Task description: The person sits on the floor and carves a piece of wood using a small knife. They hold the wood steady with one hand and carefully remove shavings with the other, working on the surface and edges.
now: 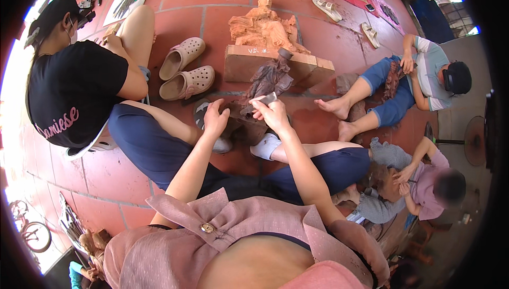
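The right hand (pixel 272 114) pinches a small grey piece (pixel 269 98); the left hand (pixel 214 120), fingers apart, is near 1 dark brown carving (pixel 269 79), tilted right, on the near side of the orange statue (pixel 265 27).

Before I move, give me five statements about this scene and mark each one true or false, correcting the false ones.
1. The right hand holds a small pale grey piece. True.
2. The dark carving is nearer the camera wearer than the orange figure. True.
3. The orange figure lies face down on the bare floor. False: it sits upright on a wooden block.
4. A pair of beige clogs is to the left of the wooden block. True.
5. The left hand grips the top of the dark carving. False: the left hand is well away from that top, lower and to the left.
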